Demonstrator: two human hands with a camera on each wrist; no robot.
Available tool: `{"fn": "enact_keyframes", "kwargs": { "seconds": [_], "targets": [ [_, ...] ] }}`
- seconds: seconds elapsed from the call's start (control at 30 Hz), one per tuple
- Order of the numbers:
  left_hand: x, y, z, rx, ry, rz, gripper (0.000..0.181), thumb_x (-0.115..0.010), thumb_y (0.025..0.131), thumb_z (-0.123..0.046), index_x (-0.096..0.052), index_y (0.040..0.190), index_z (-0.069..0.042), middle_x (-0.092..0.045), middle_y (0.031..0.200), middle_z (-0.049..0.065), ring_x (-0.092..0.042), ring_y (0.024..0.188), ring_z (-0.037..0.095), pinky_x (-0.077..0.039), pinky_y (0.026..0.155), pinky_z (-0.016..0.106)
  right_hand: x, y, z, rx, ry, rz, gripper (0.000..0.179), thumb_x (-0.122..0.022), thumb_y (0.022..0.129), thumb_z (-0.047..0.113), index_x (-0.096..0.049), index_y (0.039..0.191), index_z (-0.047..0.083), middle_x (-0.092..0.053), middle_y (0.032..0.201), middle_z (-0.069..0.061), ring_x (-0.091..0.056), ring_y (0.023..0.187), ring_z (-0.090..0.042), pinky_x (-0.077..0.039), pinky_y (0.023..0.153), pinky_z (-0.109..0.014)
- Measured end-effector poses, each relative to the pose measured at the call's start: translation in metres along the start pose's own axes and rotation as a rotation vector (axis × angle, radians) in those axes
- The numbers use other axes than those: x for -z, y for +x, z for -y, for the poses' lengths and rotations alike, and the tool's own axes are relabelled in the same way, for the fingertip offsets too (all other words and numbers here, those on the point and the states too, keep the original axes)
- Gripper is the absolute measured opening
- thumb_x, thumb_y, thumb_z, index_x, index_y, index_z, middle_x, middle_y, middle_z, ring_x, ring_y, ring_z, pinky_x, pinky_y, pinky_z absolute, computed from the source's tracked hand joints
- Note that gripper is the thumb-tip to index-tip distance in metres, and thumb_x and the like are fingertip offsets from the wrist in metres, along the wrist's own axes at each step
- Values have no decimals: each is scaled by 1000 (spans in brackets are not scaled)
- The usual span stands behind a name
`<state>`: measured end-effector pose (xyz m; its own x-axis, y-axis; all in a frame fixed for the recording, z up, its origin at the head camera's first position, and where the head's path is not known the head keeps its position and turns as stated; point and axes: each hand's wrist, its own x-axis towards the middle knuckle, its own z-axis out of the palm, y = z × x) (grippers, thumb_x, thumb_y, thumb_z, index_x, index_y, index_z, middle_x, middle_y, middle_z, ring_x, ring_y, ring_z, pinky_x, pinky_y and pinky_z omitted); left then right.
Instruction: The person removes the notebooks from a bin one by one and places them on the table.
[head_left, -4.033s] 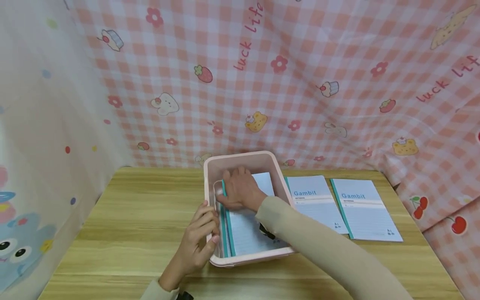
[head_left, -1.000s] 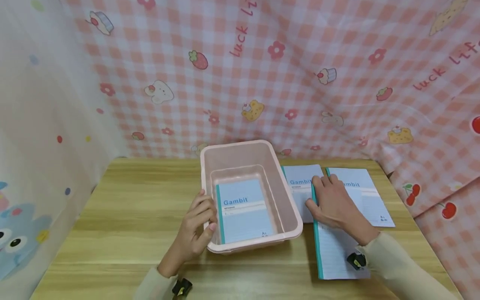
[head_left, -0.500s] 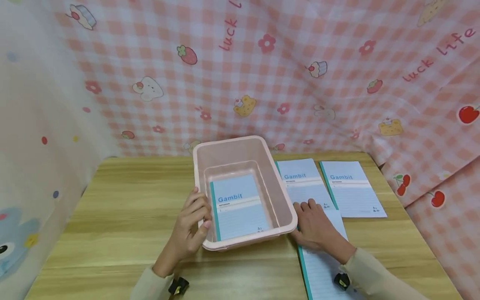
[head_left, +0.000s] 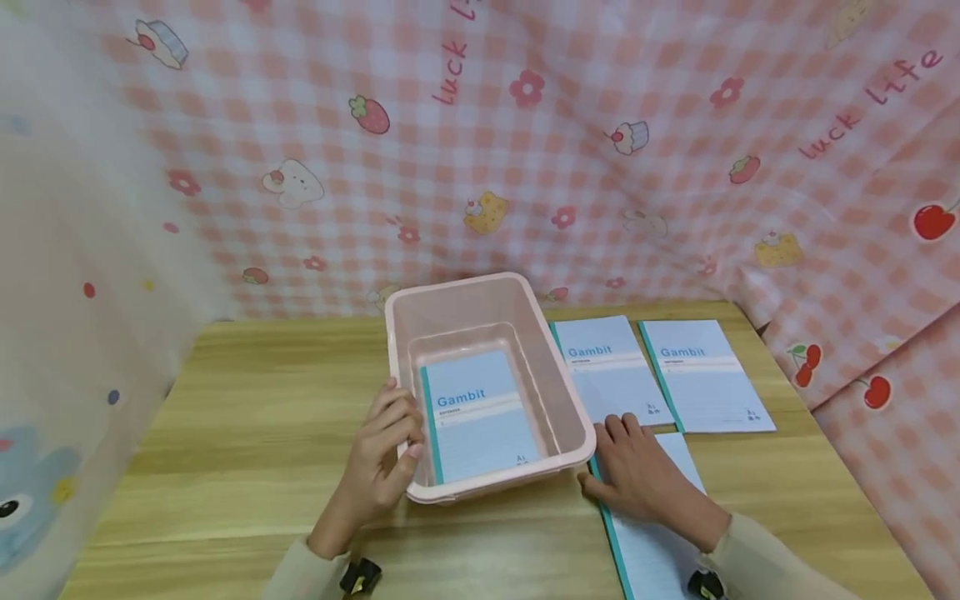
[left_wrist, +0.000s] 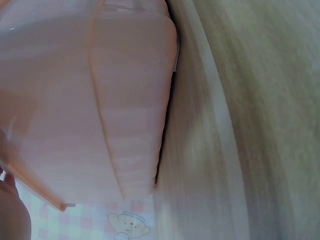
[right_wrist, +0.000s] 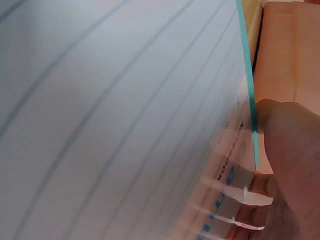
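My left hand grips the left rim of a pink plastic bin, which sits tilted slightly leftward on the table. Inside it lies one Gambit notebook with a teal spine. My right hand holds another notebook near its top corner, thumb at the spine and fingers over the top edge. That notebook rests right of the bin, its title mostly hidden by the hand. In the right wrist view its lined cover fills the left side, with the thumb against the teal spine.
Two more notebooks lie side by side at the back right, one close to the bin and one farther right. The wooden table meets a checked pink curtain behind.
The right hand has gone from inside the bin to the table at its right with one notebook, then drawn it left and nearer. The left hand stays on the bin's rim.
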<state>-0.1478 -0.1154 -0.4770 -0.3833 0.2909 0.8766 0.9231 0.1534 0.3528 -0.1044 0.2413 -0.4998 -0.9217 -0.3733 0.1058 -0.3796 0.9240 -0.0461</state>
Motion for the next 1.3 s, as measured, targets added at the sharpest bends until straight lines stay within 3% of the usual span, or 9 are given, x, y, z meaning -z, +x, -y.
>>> {"fn": "enact_keyframes", "kwargs": {
  "seconds": [0.2, 0.37, 0.47, 0.63, 0.87, 1.0, 1.3],
  "targets": [
    [0, 0, 0, 19, 6, 11, 20, -51, 94, -15, -54, 74, -11, -55, 82, 4, -51, 97, 27, -25, 124, 50, 8, -2, -3, 27, -19, -22, 48, -72, 87, 50, -59, 108, 9, -52, 95, -5, -42, 86, -23, -38, 70, -35],
    [1, -3, -1, 8, 7, 5, 21, -50, 93, -16, -53, 73, -11, -55, 81, 5, -51, 96, 27, -25, 124, 48, 20, 2, -11, 33, 66, -14, 29, -70, 91, 36, -60, 105, 13, -54, 96, 0, -40, 84, -17, -37, 72, -33],
    [1, -4, -2, 8, 9, 5, 20, -50, 93, -15, -53, 74, -11, -55, 82, 5, -51, 96, 29, -25, 125, 48, 30, 9, -17, -2, 115, -25, 25, -68, 92, 30, -62, 109, 12, -56, 100, -2, -46, 90, -20, -44, 76, -38],
    [2, -2, -2, 16, 17, 9, 20, -51, 93, -15, -54, 74, -11, -55, 82, 5, -52, 96, 29, -26, 124, 49, 50, 25, -29, -76, 177, -20, 35, -65, 96, 32, -60, 120, 7, -58, 117, -13, -50, 104, -30, -48, 87, -50],
    [3, -2, -1, -5, 13, 13, 19, -51, 92, -15, -54, 73, -12, -54, 81, 4, -52, 97, 28, -27, 123, 49, 69, 49, -33, -89, 221, -137, 50, -64, 98, 38, -52, 134, 6, -50, 137, -21, -42, 124, -45, -39, 97, -64],
    [4, -1, -1, -7, 18, 19, 18, -51, 91, -13, -53, 73, -12, -54, 81, 3, -52, 97, 27, -28, 122, 49, 79, 64, -29, -63, 223, -190, 54, -64, 98, 41, -50, 138, 8, -45, 143, -20, -38, 130, -46, -33, 99, -66],
    [5, -1, -1, -17, 21, 8, 15, -51, 89, -11, -53, 74, -12, -54, 81, 3, -53, 96, 26, -27, 123, 47, 106, 97, -10, 20, 214, -163, 66, -57, 99, 52, -37, 154, 21, -28, 162, -18, -22, 150, -44, -15, 116, -68]
  ]
}}
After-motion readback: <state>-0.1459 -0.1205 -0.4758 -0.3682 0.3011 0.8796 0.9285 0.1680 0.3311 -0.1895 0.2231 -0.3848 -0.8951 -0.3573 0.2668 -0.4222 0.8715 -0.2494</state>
